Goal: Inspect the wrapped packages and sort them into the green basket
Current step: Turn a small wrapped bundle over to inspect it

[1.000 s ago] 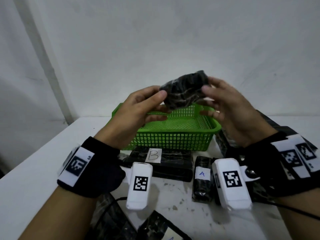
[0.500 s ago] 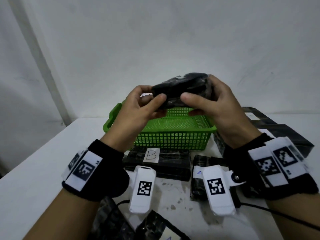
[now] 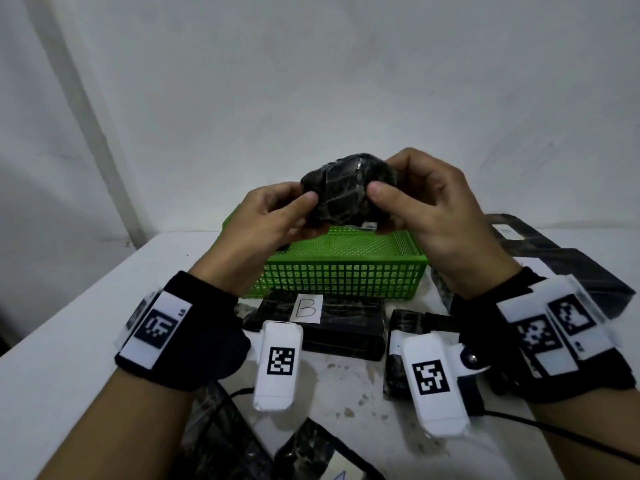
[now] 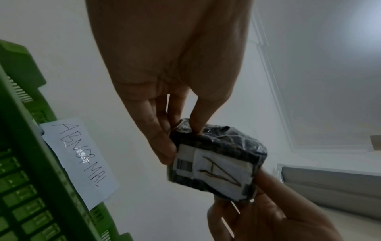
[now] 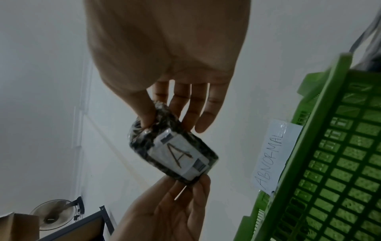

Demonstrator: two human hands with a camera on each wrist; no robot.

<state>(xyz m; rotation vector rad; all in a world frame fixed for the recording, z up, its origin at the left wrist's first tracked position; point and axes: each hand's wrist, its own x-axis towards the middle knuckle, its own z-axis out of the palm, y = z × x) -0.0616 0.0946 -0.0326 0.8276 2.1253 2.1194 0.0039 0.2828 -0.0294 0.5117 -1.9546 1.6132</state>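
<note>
**Package held over basket, both hands**

Left hand [image 3: 273, 220] and right hand [image 3: 426, 216] pinch wrapped package [image 3: 349, 192] at its ends, long axis left-right, "A" label facing down, directly above green basket [image 3: 346, 275]; hands equally near

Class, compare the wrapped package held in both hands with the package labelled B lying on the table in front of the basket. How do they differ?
The held package is raised above the green basket, gripped by the left hand and right hand; package B lies flat, untouched. The held one is lumpy and marked A; B is flatter and longer. Both have dark wrap and white labels.
</note>
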